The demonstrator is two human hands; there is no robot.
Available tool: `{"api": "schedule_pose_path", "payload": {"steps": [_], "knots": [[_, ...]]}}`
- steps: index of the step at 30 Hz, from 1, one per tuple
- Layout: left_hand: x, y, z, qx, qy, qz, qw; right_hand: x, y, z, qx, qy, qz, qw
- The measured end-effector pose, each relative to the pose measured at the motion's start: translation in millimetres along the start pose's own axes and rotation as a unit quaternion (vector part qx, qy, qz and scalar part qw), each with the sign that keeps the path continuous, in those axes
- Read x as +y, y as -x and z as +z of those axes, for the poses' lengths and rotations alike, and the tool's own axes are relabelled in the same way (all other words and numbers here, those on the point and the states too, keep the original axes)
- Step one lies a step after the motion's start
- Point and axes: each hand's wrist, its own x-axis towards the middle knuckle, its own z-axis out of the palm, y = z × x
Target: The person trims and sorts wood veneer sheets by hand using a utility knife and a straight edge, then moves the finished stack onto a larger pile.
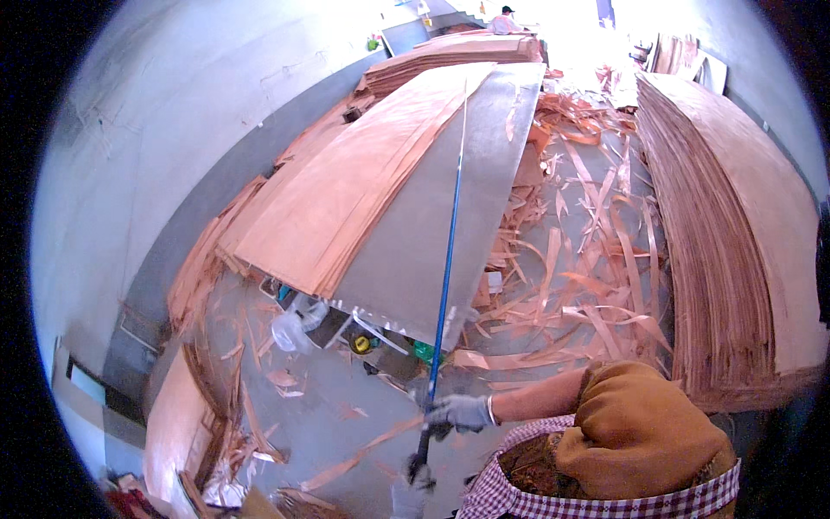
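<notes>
Low in the centre of the frame, the right hand [460, 413], in a grey glove, is clamped around a long blue pole [446, 268], the bare forearm entering from the lower right above a brown cloth bundle [635, 432] and a red-and-white checked garment [519, 493]. Just below it, at the bottom edge, the left hand [409, 493], also gloved, is wrapped around the pole's dark lower end. From these two grips the pole rises steeply through the middle of the frame, its thin upper end lying over the grey table [415, 259] that slopes away toward the upper centre. A sheaf of thin reddish wood veneer sheets [346, 190] covers the left half of that table, touching its surface, and more sheets are heaped beyond it at the top centre. Under the table's near edge, small items show, including a clear plastic bag [290, 329] and a yellow object too small to identify. To the right of the table, veneer strips and offcuts [588, 277] litter the floor [346, 432]. Along the right of the frame stands a tall stack of veneer [735, 242]. Far off at the top centre, another person [501, 19] in a light top is visible.
</notes>
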Motion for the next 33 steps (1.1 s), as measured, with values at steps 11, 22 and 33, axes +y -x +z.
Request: {"api": "schedule_pose_path", "payload": {"steps": [11, 22, 33], "knots": [[-42.1, -114.4, -250.1, 0.073, -0.503, 0.143, 0.849, -121.8, -234.5, 6.5, 0.306, -0.261, -0.177, 0.898], [-21.1, -293.8, -423.3, -0.069, -0.501, 0.146, 0.850, -134.4, -302.2, 56.8, 0.394, -0.283, -0.072, 0.871], [73.7, -461.6, -535.4, -0.102, -0.553, 0.054, 0.825, -222.7, -460.4, 85.1, 0.212, -0.364, -0.190, 0.887]]}}
